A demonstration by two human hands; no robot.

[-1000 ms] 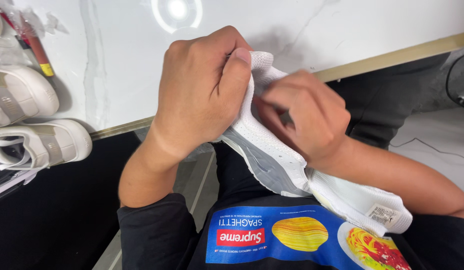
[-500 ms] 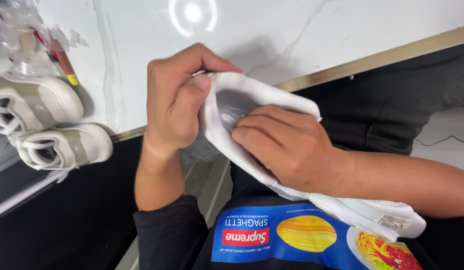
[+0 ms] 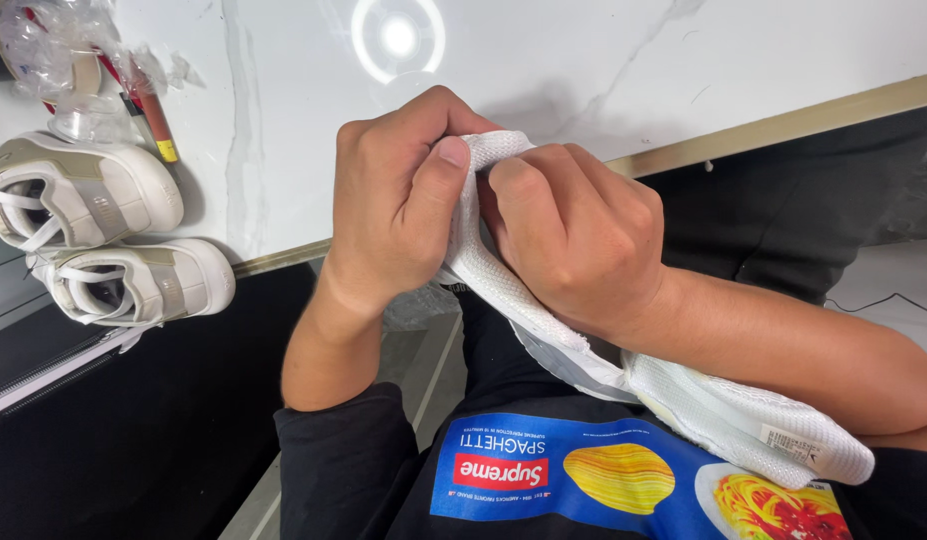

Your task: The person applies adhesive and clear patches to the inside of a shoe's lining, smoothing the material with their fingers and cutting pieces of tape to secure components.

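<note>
Both hands have shifted: the left hand (image 3: 398, 200) now pinches the white shoe (image 3: 543, 310) edge, the right hand (image 3: 573, 235) clenched inside it.

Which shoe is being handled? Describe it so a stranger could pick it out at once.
Start at the white marble-look tabletop with its brass-coloured edge; just in front of it, the left hand and right hand grip a white knit-mesh shoe. Unlike the two cream-and-beige lace-up sneakers resting at the table's left corner, it is off the table, held in the person's lap.
</note>
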